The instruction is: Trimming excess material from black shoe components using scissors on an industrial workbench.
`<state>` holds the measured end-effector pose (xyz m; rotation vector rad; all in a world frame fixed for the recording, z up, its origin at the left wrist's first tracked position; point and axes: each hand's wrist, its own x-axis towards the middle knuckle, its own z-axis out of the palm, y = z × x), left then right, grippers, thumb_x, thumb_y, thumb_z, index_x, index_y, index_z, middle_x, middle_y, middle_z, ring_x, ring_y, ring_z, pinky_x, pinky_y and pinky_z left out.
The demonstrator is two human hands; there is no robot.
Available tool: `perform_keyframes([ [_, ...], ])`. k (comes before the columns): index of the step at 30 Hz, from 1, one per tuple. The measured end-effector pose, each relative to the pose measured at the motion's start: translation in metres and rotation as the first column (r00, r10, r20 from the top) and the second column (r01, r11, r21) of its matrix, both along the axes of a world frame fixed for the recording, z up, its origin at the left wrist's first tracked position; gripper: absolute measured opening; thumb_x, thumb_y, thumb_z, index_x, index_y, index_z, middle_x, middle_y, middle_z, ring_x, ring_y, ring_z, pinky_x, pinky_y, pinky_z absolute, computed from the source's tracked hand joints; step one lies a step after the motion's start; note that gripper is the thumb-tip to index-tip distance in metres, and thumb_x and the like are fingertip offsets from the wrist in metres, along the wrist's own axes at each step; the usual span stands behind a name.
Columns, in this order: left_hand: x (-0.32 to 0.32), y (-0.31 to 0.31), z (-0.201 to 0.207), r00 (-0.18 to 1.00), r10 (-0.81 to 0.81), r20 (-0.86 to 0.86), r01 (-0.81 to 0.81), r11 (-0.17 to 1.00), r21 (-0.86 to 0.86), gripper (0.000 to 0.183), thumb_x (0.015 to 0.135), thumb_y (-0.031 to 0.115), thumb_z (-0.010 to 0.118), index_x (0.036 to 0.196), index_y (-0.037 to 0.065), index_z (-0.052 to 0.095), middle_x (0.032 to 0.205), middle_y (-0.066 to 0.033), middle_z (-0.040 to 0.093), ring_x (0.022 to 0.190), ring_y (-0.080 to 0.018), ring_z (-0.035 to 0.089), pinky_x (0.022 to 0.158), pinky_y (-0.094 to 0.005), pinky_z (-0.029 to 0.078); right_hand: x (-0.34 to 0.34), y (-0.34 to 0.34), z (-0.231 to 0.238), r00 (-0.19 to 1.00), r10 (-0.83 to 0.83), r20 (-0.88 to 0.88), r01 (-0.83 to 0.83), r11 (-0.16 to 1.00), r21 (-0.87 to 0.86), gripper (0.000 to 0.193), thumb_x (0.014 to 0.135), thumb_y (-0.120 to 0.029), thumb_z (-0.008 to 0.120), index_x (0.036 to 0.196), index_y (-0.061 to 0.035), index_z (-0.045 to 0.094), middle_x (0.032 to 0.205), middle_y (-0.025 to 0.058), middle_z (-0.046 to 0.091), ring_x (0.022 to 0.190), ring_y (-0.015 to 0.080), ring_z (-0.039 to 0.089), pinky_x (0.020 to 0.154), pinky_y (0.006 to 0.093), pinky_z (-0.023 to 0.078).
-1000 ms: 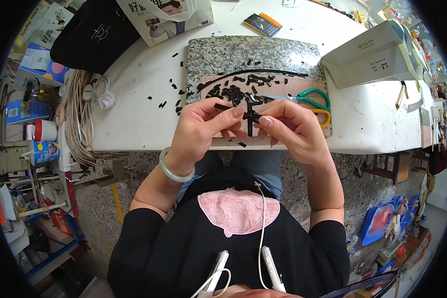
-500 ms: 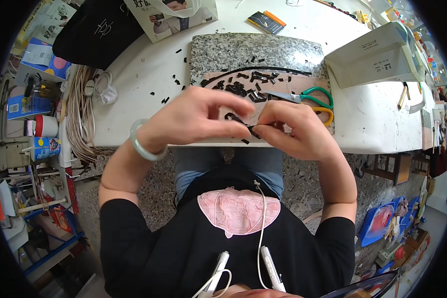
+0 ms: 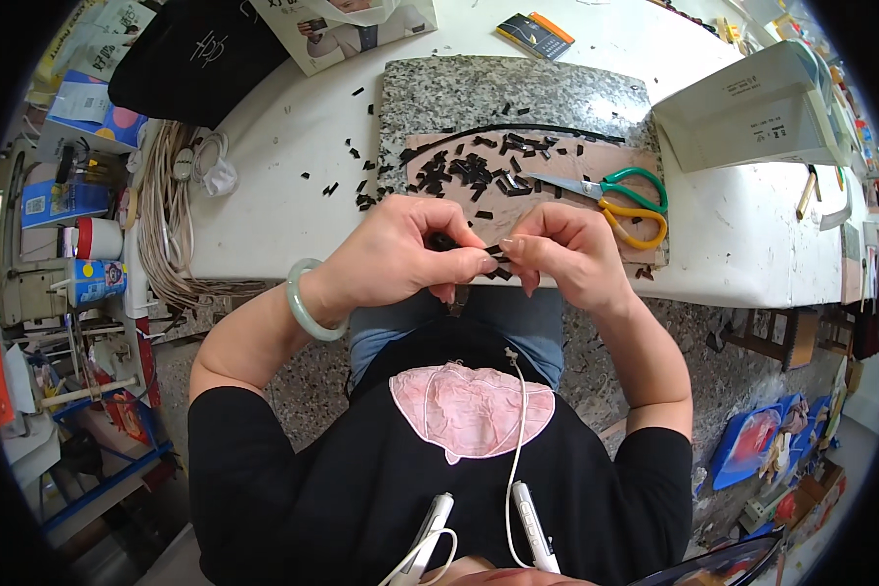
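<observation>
The left hand (image 3: 396,252), spread half a second ago, now pinches the black strip (image 3: 502,260) with the right hand (image 3: 565,252), both joined on it; scissors (image 3: 596,190) lie at the right's one o'clock.

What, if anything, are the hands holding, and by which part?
The left hand and right hand pinch black strip material between them; exactly which part each grips is hidden.
</observation>
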<state>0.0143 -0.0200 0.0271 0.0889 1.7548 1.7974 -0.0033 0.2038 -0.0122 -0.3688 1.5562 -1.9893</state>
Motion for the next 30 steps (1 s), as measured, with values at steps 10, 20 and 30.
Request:
perform_keyframes([
  [10,-0.004,-0.005,-0.001,0.971,0.083,0.225,-0.106,0.99,0.094,0.009,0.086,0.007,0.068,0.091,-0.001,0.067,0.075,-0.0076,0.066,0.05,-0.0084,0.053,0.043,-0.0149,0.039,0.004,-0.004,-0.002,0.981,-0.029,-0.194,0.054,0.991,0.123,0.007,0.087,-0.007,0.065,0.086,-0.0013,0.063,0.069,0.0043,0.061,0.055,0.0081,0.052,0.047,0.0176,0.04],
  [20,0.014,0.001,-0.036,0.573,-0.109,-0.812,-0.217,0.936,-0.278,0.014,0.086,0.011,0.071,0.094,0.001,0.068,0.074,-0.0037,0.063,0.06,-0.0097,0.051,0.056,-0.0168,0.04,0.008,-0.002,-0.001,0.939,-0.017,0.344,0.035,0.998,-0.048,0.008,0.087,-0.005,0.064,0.093,0.0002,0.063,0.069,0.0045,0.06,0.055,0.0095,0.05,0.049,0.0189,0.039],
  [30,0.025,0.0,-0.053,0.965,0.258,0.051,-0.256,0.875,0.41,0.015,0.088,0.015,0.07,0.09,0.002,0.064,0.088,-0.0064,0.06,0.078,-0.0127,0.052,0.072,-0.0229,0.043,0.022,-0.026,0.006,0.975,-0.212,-0.063,0.196,0.96,-0.2,0.011,0.078,0.005,0.068,0.086,-0.0015,0.064,0.07,0.0043,0.063,0.057,0.0098,0.052,0.051,0.0189,0.04],
])
